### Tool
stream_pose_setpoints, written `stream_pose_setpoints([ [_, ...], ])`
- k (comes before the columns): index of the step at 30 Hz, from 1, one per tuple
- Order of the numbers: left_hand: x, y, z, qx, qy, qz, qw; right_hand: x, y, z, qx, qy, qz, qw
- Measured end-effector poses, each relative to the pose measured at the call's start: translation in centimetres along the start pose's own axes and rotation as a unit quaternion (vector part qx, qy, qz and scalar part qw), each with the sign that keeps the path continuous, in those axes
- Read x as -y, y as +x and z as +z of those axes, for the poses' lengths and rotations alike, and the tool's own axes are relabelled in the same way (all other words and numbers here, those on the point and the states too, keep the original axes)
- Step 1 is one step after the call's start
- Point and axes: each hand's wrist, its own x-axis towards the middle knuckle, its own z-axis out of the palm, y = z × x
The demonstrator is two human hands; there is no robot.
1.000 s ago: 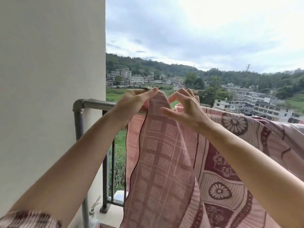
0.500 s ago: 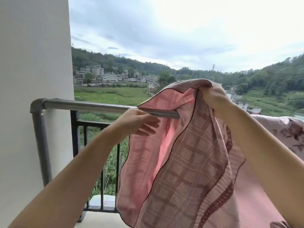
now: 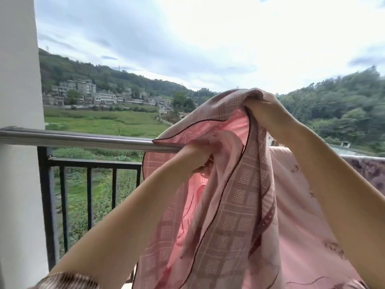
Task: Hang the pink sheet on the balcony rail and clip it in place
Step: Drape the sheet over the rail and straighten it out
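The pink sheet [image 3: 239,205], checked along its dark-edged border, hangs in folds in front of me and lies over the rail further right. My right hand [image 3: 264,110] holds its top edge lifted above the steel balcony rail [image 3: 83,139]. My left hand [image 3: 198,158] is tucked inside the folds just below the rail, fingers closed on an inner layer of the cloth. No clip is in view.
A white wall [image 3: 18,122] stands at the left, where the rail ends. Black vertical railing bars [image 3: 89,195] run below the rail. Fields, houses and wooded hills lie beyond.
My right hand has lifted the sheet's edge higher. My left hand has gone from the sheet's outer edge into its folds and closed on the cloth. The view has shifted right and closer.
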Motion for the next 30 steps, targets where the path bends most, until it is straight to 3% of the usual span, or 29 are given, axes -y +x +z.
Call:
stream_pose_setpoints([
  [3,-2.2,1.3,-0.4,-0.02,-0.017,0.02,0.999,0.0,-1.0,-2.0,0.18,-0.057,0.013,0.982],
  [5,-4.2,2.1,-0.4,-0.025,-0.038,0.0,0.999,-0.8,-1.8,-2.0,0.222,-0.172,0.041,0.959],
  [7,-6.5,2.8,0.1,-0.035,-0.023,0.008,0.999,-2.3,-2.1,-0.7,0.165,-0.241,0.078,0.953],
  [10,-8.7,3.8,0.9,-0.036,0.03,0.018,0.999,-4.4,-1.7,1.3,-0.002,-0.289,0.083,0.954],
  [12,-9.0,4.8,0.7,-0.01,0.069,0.023,0.997,-4.7,-1.0,1.1,-0.034,-0.28,0.07,0.957],
  [14,-9.1,5.2,-0.1,0.055,0.097,0.03,0.993,-4.9,0.1,-0.2,-0.072,-0.216,0.094,0.969],
  [16,-9.4,5.6,-1.0,0.108,0.148,0.038,0.982,-5.8,0.8,-2.2,-0.101,-0.068,0.167,0.978],
  [20,-8.6,6.9,-1.4,0.112,0.273,0.066,0.953,-8.4,1.1,-4.9,-0.063,0.187,0.238,0.951],
  [23,-6.4,7.6,1.4,0.166,0.424,0.025,0.89,-9.6,1.2,-5.2,-0.043,0.286,0.247,0.925],
  [26,-5.2,8.9,4.8,0.166,0.581,0.068,0.794,-10.2,1.1,-5.5,-0.038,0.324,0.245,0.913],
  [27,-5.2,9.3,5.6,0.157,0.599,0.081,0.781,-10.5,1.2,-5.9,-0.039,0.316,0.238,0.918],
  [28,-5.3,10.0,6.0,0.158,0.586,0.081,0.791,-10.5,1.1,-6.3,-0.048,0.308,0.232,0.921],
  [30,-5.9,11.7,6.1,0.166,0.499,0.041,0.85,-10.6,1.2,-7.7,-0.064,0.294,0.221,0.928],
])
